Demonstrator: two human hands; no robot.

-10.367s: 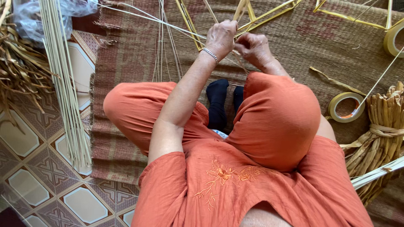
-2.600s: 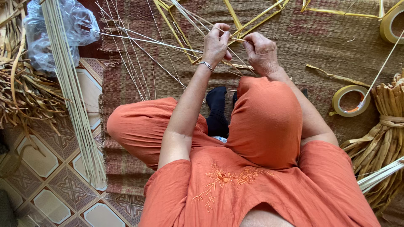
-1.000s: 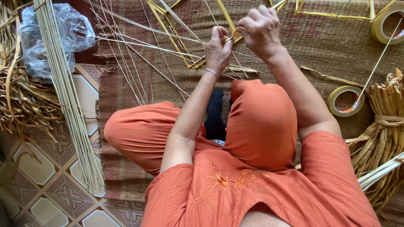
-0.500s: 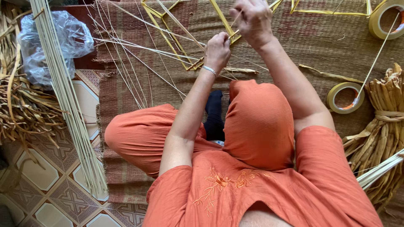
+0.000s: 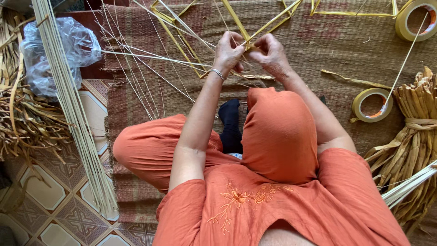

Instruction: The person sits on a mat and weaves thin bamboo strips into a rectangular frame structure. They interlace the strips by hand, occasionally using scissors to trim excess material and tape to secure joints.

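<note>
Looking down from the head camera, I saw both hands meet over the woven mat (image 5: 318, 50), just past the raised knee in orange cloth. My left hand (image 5: 227, 50), with a thin bracelet (image 5: 218, 73) at the wrist, had its fingers curled shut and pinching the yellow strips (image 5: 239, 23) where they crossed. My right hand (image 5: 271, 52) sat just beside it, touching it at the fingertips, its fingers also closed around the same crossing of strips. From that point the flat yellow strips fanned away toward the top of the view, and thin pale reeds (image 5: 150, 68) spread out to the left across the mat.

A foot in a dark sock (image 5: 230, 118) showed between the legs, below the hands. A long bundle of pale sticks (image 5: 68, 105) lay along the left edge, reaching from the top down over the tiled floor (image 5: 50, 196). A crumpled plastic bag (image 5: 54, 54) and a heap of dry brown leaves (image 5: 22, 123) sat left of it. On the right, a roll of tape (image 5: 371, 105) lay on the mat near a tied sheaf of dried stalks (image 5: 416, 132), and a second tape roll (image 5: 416, 18) sat in the top right corner.
</note>
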